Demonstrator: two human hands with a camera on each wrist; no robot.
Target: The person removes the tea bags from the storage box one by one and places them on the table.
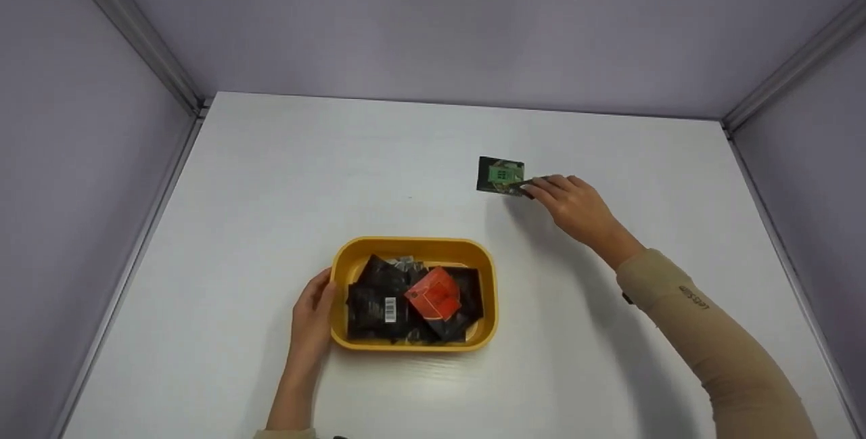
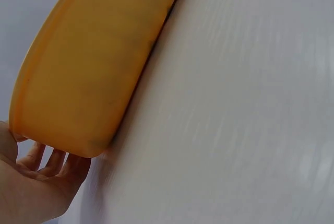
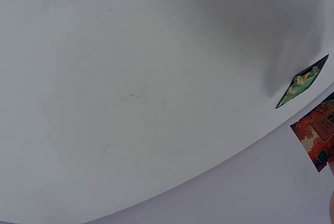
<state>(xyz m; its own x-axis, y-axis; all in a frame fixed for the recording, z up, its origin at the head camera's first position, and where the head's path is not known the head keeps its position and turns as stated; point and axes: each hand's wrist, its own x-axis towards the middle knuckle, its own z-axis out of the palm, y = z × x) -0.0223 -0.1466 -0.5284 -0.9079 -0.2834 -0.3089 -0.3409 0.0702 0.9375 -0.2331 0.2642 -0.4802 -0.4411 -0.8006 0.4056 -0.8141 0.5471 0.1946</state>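
A yellow plastic box (image 1: 414,347) stands at the front middle of the table, holding several black packets (image 1: 375,314) and one red-and-black packet (image 1: 436,293). My left hand (image 1: 312,317) grips its left end, and in the left wrist view the thumb is up at the rim with the fingers (image 2: 55,164) against the end wall. Farther back, a green-and-black packet (image 1: 500,175) lies on the table. Beside it my right hand (image 1: 572,205) pinches another flat packet, nearly edge-on in the head view. The right wrist view shows this packet (image 3: 315,130) with a red-orange printed face.
The white table (image 1: 304,175) is closed in by a pale back wall (image 1: 440,33) and side walls (image 1: 88,155). My right forearm in its beige sleeve (image 1: 717,337) reaches over the table's right side.
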